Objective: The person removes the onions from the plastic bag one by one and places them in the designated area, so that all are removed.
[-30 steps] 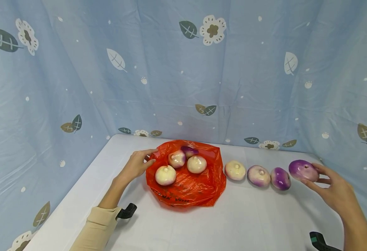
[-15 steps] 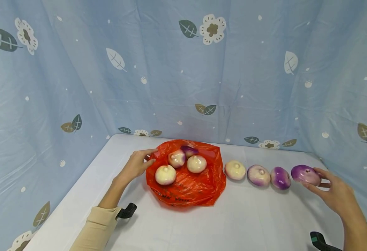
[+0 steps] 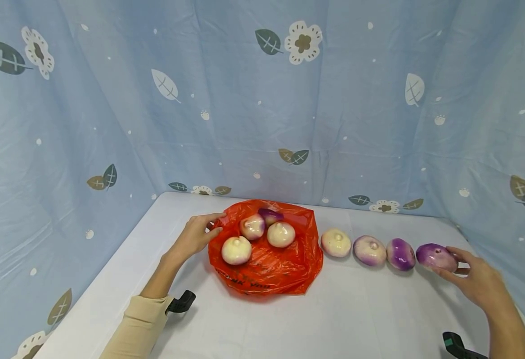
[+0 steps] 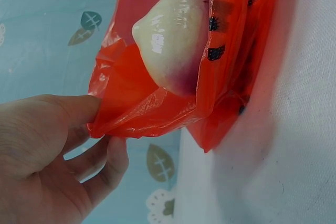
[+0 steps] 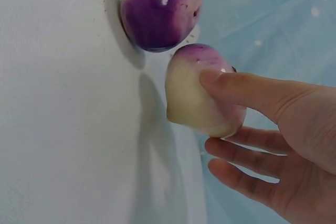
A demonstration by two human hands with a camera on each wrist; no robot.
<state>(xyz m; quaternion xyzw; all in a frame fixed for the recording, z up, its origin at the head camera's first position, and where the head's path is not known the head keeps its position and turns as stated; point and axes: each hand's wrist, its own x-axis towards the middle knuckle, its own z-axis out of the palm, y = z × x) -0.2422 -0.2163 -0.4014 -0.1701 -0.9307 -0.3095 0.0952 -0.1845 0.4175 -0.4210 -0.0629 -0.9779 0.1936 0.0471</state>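
Observation:
My right hand [image 3: 482, 280] holds a purple-and-cream turnip [image 3: 436, 257] between thumb and fingers at the right end of a row. In the right wrist view its pale pointed tip faces down-left, and its shadow falls on the table below. Beside it lies a mostly purple turnip [image 5: 160, 11]. My left hand [image 3: 193, 234] pinches the left rim of a red plastic bag [image 3: 285, 271]; the left wrist view shows the film between thumb and fingers. Several turnips rest in the bag's open mouth, among them a pale one [image 3: 236, 251] at the front.
Between the bag and the held turnip, a cream turnip [image 3: 336, 243] and a purple-white one [image 3: 370, 251] lie in line with the purple one. A white cloth covers the table [image 3: 325, 324]. Blue patterned curtains [image 3: 226, 119] rise behind and at both sides.
My right hand has lowered the turnip toward the table, beside the last one in the row. The left hand and the bag stay as they were.

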